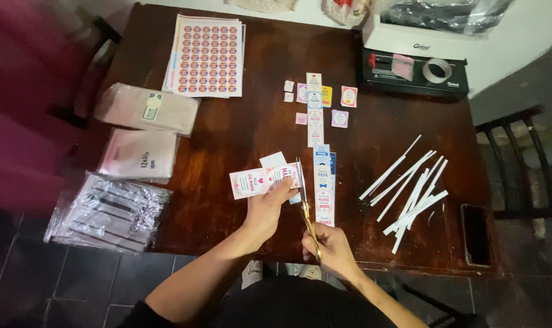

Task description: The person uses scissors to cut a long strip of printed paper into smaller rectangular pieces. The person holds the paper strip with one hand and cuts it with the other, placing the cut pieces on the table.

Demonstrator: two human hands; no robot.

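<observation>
Left hand point(265, 206) grip pinches a printed label strip point(261, 179); right hand point(329, 246) grip closed around scissors point(304, 203). White paper offcuts point(410, 188) lie right; packets point(139, 130) left on the surface point(239, 130).

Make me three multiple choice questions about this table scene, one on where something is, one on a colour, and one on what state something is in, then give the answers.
1. Where do the white paper strips lie on the table?
A. To the right of the hands
B. On the sticker sheets
C. Under the plastic bags

2. What colour are the handles of the scissors?
A. Blue
B. Gold
C. Black

3. How is the printed card strip held?
A. It lies flat, untouched
B. The left hand holds it while the scissor blades meet its right end
C. It is rolled up in the right hand

Answers:
1 A, the strips are piled on the wood right of the right hand.
2 B, the handles in the right hand look golden.
3 B, the left fingers pinch the strip at the blades.
</observation>
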